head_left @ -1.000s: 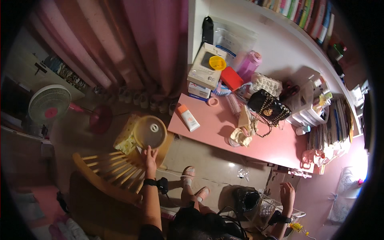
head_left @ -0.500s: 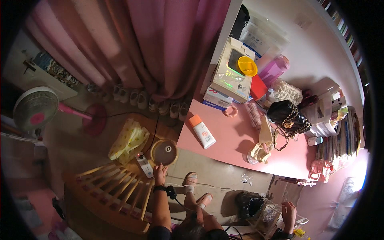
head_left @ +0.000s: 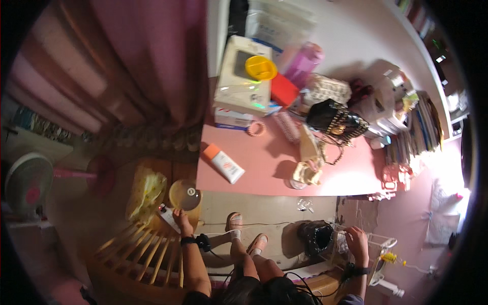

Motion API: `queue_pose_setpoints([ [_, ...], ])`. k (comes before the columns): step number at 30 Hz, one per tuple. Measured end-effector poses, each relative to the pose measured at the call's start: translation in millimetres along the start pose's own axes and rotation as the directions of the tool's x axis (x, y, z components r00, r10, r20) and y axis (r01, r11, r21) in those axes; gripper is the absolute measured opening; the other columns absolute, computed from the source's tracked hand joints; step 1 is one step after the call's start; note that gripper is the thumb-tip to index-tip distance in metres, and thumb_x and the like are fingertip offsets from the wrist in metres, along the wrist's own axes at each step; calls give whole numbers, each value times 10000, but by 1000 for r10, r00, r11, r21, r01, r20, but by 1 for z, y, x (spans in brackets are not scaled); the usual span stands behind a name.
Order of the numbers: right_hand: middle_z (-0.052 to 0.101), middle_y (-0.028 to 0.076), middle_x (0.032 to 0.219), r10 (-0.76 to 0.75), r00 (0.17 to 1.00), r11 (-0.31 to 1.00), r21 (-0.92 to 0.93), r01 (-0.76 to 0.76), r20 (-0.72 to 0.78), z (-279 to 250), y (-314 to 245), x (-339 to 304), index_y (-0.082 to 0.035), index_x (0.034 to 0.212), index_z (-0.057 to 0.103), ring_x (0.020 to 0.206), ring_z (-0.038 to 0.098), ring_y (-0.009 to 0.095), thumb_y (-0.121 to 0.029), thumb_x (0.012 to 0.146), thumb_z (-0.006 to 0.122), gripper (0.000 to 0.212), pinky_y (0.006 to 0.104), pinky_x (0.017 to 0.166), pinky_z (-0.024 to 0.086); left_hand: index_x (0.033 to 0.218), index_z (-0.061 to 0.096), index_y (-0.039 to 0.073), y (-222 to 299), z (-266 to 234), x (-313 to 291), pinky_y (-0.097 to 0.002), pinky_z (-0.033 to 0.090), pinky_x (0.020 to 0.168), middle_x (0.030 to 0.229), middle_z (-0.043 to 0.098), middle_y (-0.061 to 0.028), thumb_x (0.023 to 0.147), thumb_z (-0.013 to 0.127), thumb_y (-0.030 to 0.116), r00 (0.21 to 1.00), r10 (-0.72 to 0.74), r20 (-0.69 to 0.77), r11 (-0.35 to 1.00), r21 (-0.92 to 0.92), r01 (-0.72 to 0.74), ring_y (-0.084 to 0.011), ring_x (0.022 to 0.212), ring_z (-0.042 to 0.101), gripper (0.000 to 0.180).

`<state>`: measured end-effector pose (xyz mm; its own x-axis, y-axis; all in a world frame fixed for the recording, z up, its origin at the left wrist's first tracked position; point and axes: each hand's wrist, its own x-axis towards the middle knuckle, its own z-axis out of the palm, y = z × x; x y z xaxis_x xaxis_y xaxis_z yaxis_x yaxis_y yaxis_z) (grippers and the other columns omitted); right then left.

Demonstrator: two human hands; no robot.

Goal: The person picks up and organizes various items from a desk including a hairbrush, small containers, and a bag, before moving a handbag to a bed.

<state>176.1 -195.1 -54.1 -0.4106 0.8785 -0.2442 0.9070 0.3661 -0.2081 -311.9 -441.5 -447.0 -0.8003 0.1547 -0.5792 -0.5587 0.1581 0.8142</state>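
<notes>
My left hand (head_left: 182, 222) is over the wooden chair, beside a white power strip (head_left: 170, 218) and just below a round, shallow, wooden-rimmed container (head_left: 173, 195). A small pale ring (head_left: 191, 191) lies in that container. The left fingers are blurred, so I cannot make out whether they touch the strip or the rim. On the other side, my right hand (head_left: 357, 241) is raised near a white wire rack (head_left: 378, 244), its fingers loosely bent and apart with nothing seen in them. Both wrists wear dark bands. A yellow-patterned plastic bag (head_left: 147, 193) lies on the chair, left of the container.
On the pink desk (head_left: 264, 178) lie an orange-capped white tube (head_left: 223, 163), a coiled pink hair tie (head_left: 256, 128), a black chain bag (head_left: 330, 118), boxes and books. A black-lined bin (head_left: 316, 238) stands on the floor. At left are a fan (head_left: 29, 185) and curtains (head_left: 147, 61).
My view has swung right, so the desk and chair sit farther left in the picture. My right hand and forearm have come further into view. My left hand stays by the round container.
</notes>
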Motion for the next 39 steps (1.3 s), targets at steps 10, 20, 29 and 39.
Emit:
queue_pose_setpoints([
  [10, 618, 110, 874, -70, 989, 992, 99, 83, -130, -25, 3, 39, -57, 885, 618, 829, 568, 307, -115, 771, 559, 140, 384, 755, 445, 1155, 459, 20, 220, 86, -136, -318, 353, 956, 1157, 499, -108, 882, 494, 153, 871, 450, 198, 887, 18, -462, -204, 1097, 478, 306],
  [20, 585, 79, 934, -302, 927, 929, 151, 339, -221, 31, -34, 150, -120, 1025, 571, 808, 579, 281, -186, 748, 596, 285, 378, 727, 463, 1091, 494, 19, 225, 236, -234, -305, 413, 841, 1040, 538, -113, 814, 544, 43, 395, 416, 819, 614, 67, -786, -217, 931, 530, 283],
  [29, 548, 46, 887, -221, 942, 971, 31, 237, -251, 91, -47, 180, -147, 993, 579, 843, 571, 234, -212, 771, 547, 234, 341, 698, 461, 1237, 439, 30, 190, 357, -291, -444, 303, 987, 1270, 404, -218, 776, 588, 118, 35, 379, 925, 95, -2, -995, -392, 1201, 348, 492],
  [39, 543, 75, 864, 11, 785, 896, 354, 267, -620, 45, 4, 158, -63, 809, 560, 790, 530, 272, -124, 699, 643, 150, 366, 691, 435, 1223, 443, -17, 207, 364, -309, -355, 361, 949, 1229, 466, -171, 846, 510, 55, 206, 535, 819, 474, -90, -876, -291, 1135, 452, 390],
])
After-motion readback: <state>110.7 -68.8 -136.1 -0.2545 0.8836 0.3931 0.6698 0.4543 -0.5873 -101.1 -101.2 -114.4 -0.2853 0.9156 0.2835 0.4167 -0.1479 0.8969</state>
